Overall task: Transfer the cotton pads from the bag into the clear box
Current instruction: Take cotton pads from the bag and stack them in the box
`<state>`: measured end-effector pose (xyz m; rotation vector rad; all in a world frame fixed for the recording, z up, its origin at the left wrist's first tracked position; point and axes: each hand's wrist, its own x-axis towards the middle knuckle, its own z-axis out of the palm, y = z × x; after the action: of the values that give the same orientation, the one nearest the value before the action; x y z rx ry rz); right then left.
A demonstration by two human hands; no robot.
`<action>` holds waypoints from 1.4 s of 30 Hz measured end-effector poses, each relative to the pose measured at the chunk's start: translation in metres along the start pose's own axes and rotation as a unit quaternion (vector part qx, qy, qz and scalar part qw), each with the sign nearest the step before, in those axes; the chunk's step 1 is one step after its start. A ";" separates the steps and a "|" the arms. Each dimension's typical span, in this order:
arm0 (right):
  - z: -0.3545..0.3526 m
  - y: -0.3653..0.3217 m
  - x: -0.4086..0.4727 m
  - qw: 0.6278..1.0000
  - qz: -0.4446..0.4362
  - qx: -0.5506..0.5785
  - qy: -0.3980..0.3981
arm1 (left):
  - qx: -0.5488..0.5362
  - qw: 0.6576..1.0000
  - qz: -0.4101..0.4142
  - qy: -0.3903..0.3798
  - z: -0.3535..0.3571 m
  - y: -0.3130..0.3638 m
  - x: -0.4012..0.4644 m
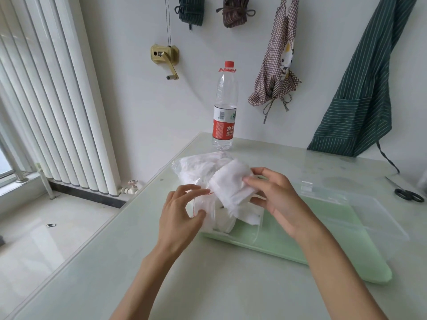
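Note:
A clear plastic bag (196, 165) stuffed with white cotton pads lies on the table, its red-edged mouth facing me. My left hand (182, 209) pinches the bag's mouth between thumb and fingers. My right hand (275, 197) grips a stack of white cotton pads (231, 183), held just outside the bag's mouth above the near left end of the clear box (360, 211). More white pads (248, 214) lie at the box's left end. The box sits on a pale green mat (286, 245).
A water bottle with a red cap (225, 107) stands at the table's far edge. Black scissors (407, 192) lie at the far right. Aprons hang on the wall behind. The table's left edge drops to the floor beside a white radiator.

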<state>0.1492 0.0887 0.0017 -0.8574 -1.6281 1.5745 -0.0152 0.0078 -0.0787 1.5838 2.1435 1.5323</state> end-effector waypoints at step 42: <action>-0.083 0.000 0.029 0.990 -0.069 -0.049 0.113 | -0.301 0.928 -0.087 -0.200 0.048 0.112 0.086</action>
<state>0.2042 0.1573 0.0038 -0.9184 -1.5752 1.2636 0.0484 0.1011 0.0192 1.3006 1.3725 1.4535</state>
